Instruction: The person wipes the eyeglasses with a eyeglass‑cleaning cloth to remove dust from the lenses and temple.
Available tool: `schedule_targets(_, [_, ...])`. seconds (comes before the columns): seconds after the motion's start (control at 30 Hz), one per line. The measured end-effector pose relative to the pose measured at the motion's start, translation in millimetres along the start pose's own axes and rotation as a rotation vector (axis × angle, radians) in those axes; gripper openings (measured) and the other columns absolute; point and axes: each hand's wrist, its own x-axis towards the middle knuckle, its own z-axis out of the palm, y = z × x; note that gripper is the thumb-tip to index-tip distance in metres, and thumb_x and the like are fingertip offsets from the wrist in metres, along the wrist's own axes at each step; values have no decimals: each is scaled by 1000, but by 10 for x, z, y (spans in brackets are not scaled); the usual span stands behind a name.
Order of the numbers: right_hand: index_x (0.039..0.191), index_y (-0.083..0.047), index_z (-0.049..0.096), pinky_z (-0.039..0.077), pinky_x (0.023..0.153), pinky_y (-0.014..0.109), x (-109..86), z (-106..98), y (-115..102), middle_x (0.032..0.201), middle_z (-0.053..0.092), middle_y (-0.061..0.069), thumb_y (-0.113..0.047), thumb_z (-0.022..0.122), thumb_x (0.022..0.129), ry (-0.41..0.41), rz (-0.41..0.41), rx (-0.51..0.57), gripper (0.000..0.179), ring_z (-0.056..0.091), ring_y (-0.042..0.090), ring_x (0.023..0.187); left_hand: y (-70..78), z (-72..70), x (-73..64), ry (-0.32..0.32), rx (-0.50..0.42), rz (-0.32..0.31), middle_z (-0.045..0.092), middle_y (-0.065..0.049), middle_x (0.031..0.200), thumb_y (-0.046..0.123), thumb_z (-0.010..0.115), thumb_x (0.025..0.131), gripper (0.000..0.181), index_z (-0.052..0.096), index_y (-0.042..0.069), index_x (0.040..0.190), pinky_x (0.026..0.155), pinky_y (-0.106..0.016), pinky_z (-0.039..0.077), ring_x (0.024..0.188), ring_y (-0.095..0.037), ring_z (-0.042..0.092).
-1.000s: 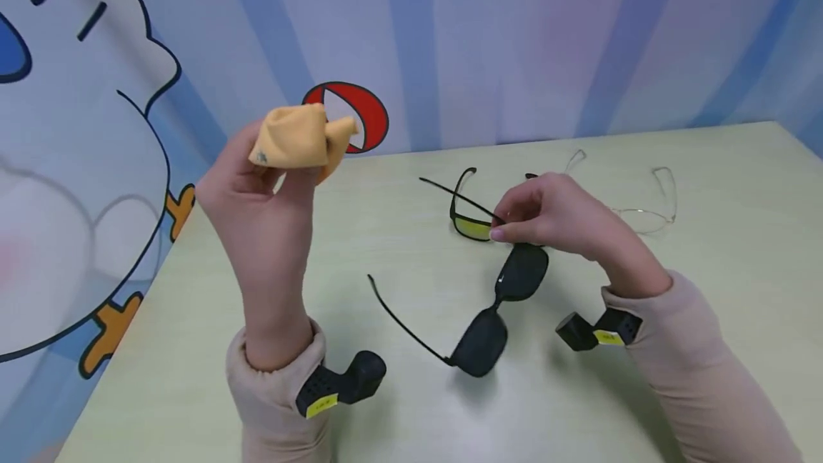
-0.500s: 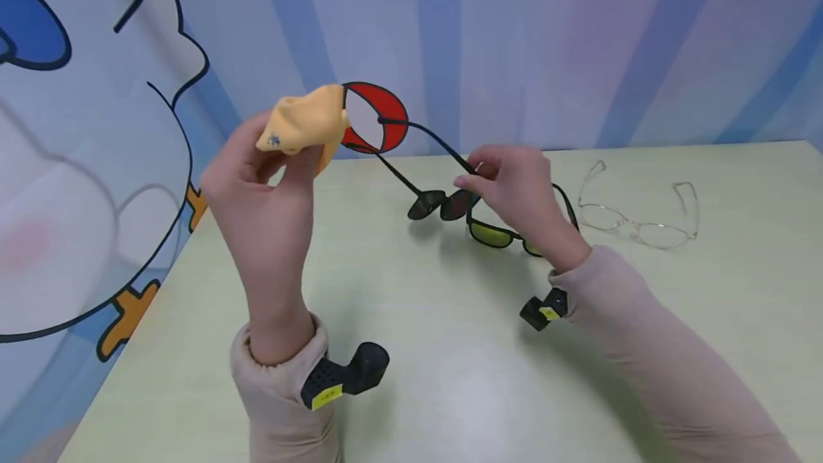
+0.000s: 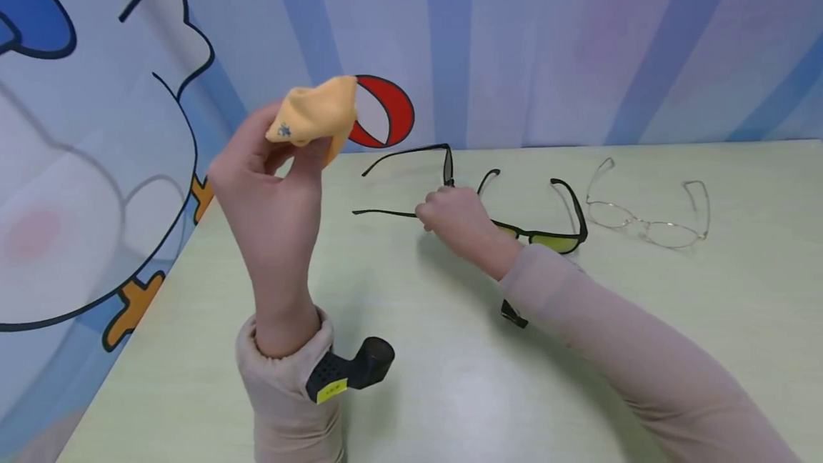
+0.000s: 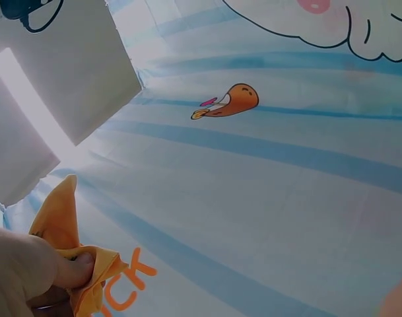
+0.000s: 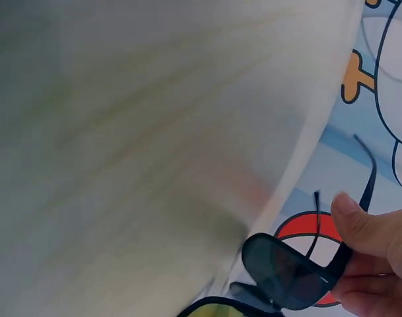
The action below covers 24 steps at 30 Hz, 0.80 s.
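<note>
My left hand (image 3: 270, 198) is raised on the left and pinches a bunched yellow-orange cloth (image 3: 315, 111) with a small blue star print. In the left wrist view, the thumb presses into the folds of the cloth (image 4: 59, 218). Over the back of the table, my right hand (image 3: 466, 220) grips black sunglasses (image 3: 448, 165) with both temples unfolded, pointing left. The right wrist view shows the thumb and fingers around one temple near its hinge, beside a dark lens (image 5: 280, 271). Glasses with yellow lenses (image 3: 556, 241) lie right behind this hand, which hides part of them.
Thin wire-framed glasses (image 3: 636, 220) lie farther right on the pale table (image 3: 411, 377). A cartoon-printed backdrop (image 3: 527, 48) stands along the table's back and left side. Each sleeve carries a small black wrist camera (image 3: 360, 366).
My right hand has carried the sunglasses from the front middle to the back left and turned them, so the temples point left. My left hand keeps its hold on the cloth.
</note>
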Motion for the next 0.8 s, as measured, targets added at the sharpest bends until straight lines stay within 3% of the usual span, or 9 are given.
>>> schedule_targets(0.13, [74, -15, 73, 53, 53, 29, 55, -22, -31, 73, 68, 1, -13, 77, 74, -48, 1, -3, 4, 63, 18, 65, 3, 19, 1, -23, 16, -14, 70, -7, 94, 7, 71, 82, 21, 69, -3, 100, 77, -29, 53, 87, -13, 63])
schedule_targets(0.2, [76, -14, 73, 54, 54, 29, 50, -61, -28, 74, 68, 1, -13, 76, 74, -73, 17, 10, 4, 63, 18, 67, -7, 44, 5, -69, 28, -11, 70, -7, 95, 7, 70, 83, 21, 69, -2, 101, 77, -28, 53, 87, -12, 62])
schedule_targets(0.3, [79, -13, 72, 53, 55, 29, 21, -133, 1, 75, 66, 1, -16, 76, 77, -120, 65, 43, 5, 63, 18, 69, -44, 94, 3, -164, 58, -18, 69, -7, 96, 7, 69, 83, 21, 69, -1, 103, 75, -26, 52, 88, -12, 61])
schedule_targets(0.4, [85, -11, 72, 53, 58, 31, -51, -249, 91, 79, 67, 2, -17, 75, 79, -136, 149, 137, 9, 63, 19, 72, -101, 162, 0, -309, 125, -39, 69, -8, 99, 8, 69, 84, 23, 68, 0, 105, 74, -27, 52, 88, -13, 61])
schedule_targets(0.5, [91, -8, 73, 52, 62, 34, -182, -419, 256, 81, 69, 5, -15, 74, 80, -93, 233, 288, 13, 64, 20, 73, -155, 262, -9, -527, 230, -98, 68, -7, 99, 10, 69, 85, 24, 68, 3, 107, 70, -28, 51, 84, -16, 61])
schedule_targets(0.63, [94, -3, 72, 51, 63, 36, -476, -689, 498, 81, 69, 9, -13, 69, 84, -19, 401, 498, 14, 63, 20, 69, -250, 463, -94, -952, 331, -123, 65, -3, 83, 13, 69, 86, 16, 68, 7, 101, 61, -27, 46, 70, -17, 55])
schedule_targets(0.73, [99, -3, 71, 51, 65, 34, -754, -903, 618, 88, 69, 11, -18, 66, 88, 37, 553, 614, 19, 63, 21, 74, -278, 622, -225, -1227, 289, -104, 58, 1, 71, 17, 69, 86, 10, 67, 9, 93, 54, -24, 39, 61, -14, 48])
schedule_targets(0.8, [103, -6, 71, 51, 66, 30, -927, -1044, 678, 93, 69, 10, -23, 65, 89, 85, 636, 660, 23, 63, 18, 77, -251, 699, -329, -1341, 217, -100, 52, 1, 64, 19, 68, 86, 9, 66, 10, 88, 50, -22, 34, 55, -12, 44])
